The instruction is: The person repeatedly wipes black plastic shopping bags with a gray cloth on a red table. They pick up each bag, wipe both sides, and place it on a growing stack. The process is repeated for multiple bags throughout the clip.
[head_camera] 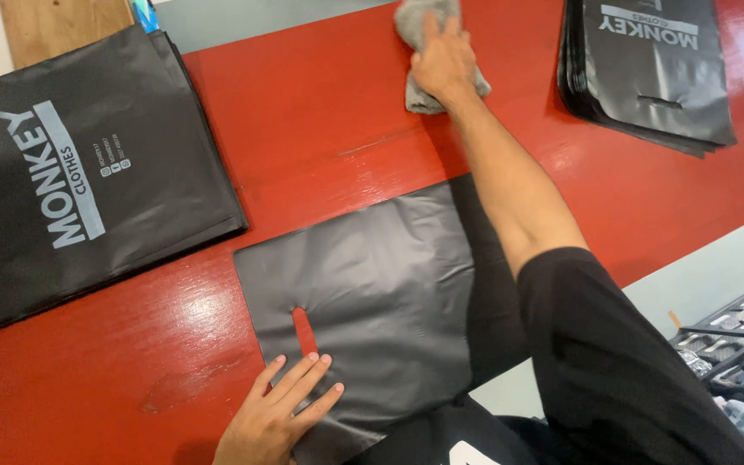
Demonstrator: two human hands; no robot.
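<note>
Glossy red counter (320, 112): right hand (443, 60) clutches a grey cloth (419, 39); left hand (277, 413) (grip flat, fingers spread) presses a matte black plastic bag (372, 284)

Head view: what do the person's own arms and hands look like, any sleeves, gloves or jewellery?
Both hands are bare: no gloves, rings or watch visible on the left hand or right hand. The right arm is bare up to a short black sleeve. Only the left hand and wrist show, so any sleeve there is out of view.
</note>
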